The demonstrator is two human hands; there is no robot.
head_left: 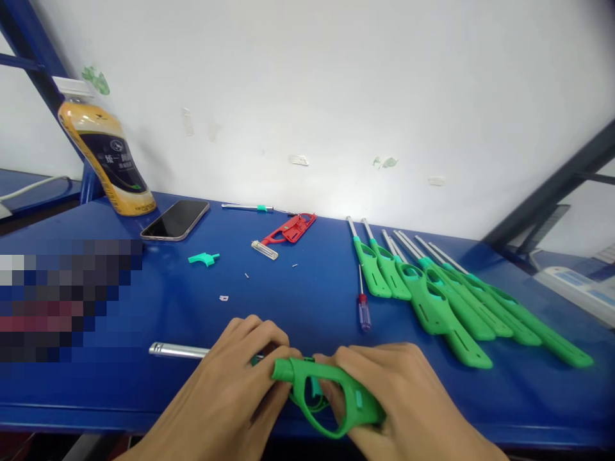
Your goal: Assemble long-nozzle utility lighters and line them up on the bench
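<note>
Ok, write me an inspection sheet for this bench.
Surface: blue table, a few tiny loose parts on it.
Job's things: green lighter in both hands; metal tube sticking out from under the left hand; row of green lighters at right; screwdriver beside them.
Clutter: phone, bottle, red lighter shell, green trigger piece.
Hands: left hand and right hand both closed on the green lighter.
Cables: pale cord far left; power strip far right.
Surroundings: white wall, blue frame.
</note>
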